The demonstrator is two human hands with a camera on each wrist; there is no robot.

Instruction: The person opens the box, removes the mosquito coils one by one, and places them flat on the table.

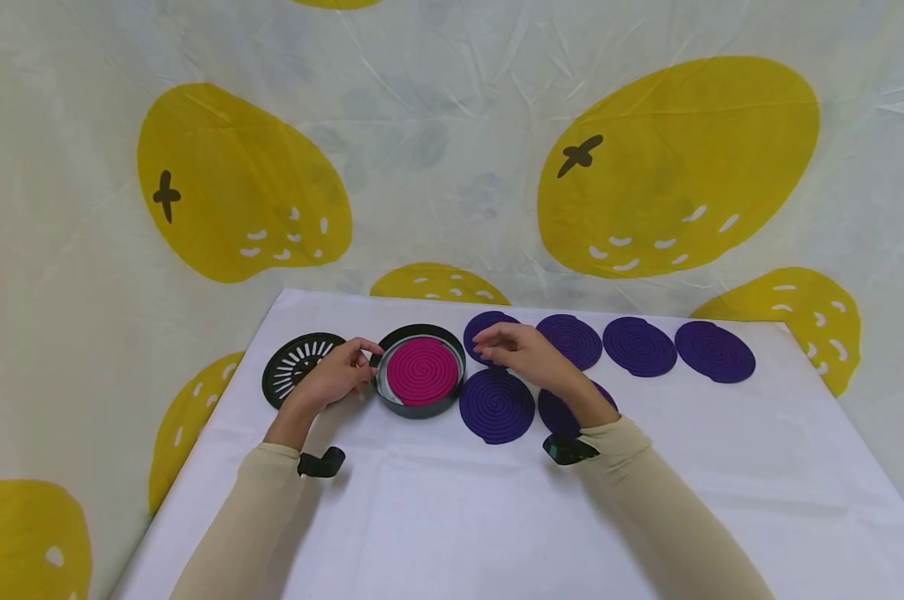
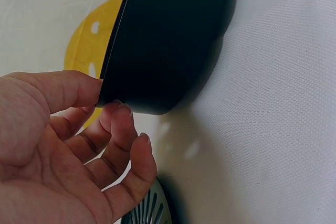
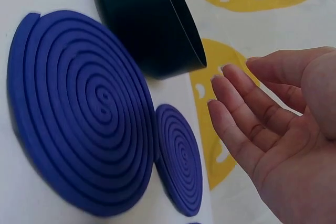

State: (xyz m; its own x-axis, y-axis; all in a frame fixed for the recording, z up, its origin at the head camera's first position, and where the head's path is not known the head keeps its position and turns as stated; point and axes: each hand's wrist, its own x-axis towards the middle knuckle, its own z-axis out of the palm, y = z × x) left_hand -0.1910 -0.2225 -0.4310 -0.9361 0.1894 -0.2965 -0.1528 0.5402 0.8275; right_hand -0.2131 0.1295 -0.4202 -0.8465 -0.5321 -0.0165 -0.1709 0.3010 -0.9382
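Observation:
A round dark tin (image 1: 419, 411) holds a pink spiral mosquito coil (image 1: 422, 371), lying flat inside with the tin's pale inner surface showing around it. My left hand (image 1: 334, 377) pinches the tin's left rim between thumb and fingers; the left wrist view shows the thumb against the dark wall (image 2: 163, 40). Above the purple coils, just right of the tin, hovers my right hand (image 1: 525, 354), its fingers loosely bent and holding nothing. In the right wrist view a purple mosquito coil (image 3: 84, 114) lies below that hand, apart from it.
Left of the tin lies a black slotted lid (image 1: 282, 375), partly covered by my left hand. Several purple coils (image 1: 639, 346) lie in two rows to the right on the white-covered table (image 1: 452, 517). Behind hangs a cloth (image 1: 452, 167) with yellow fruit prints.

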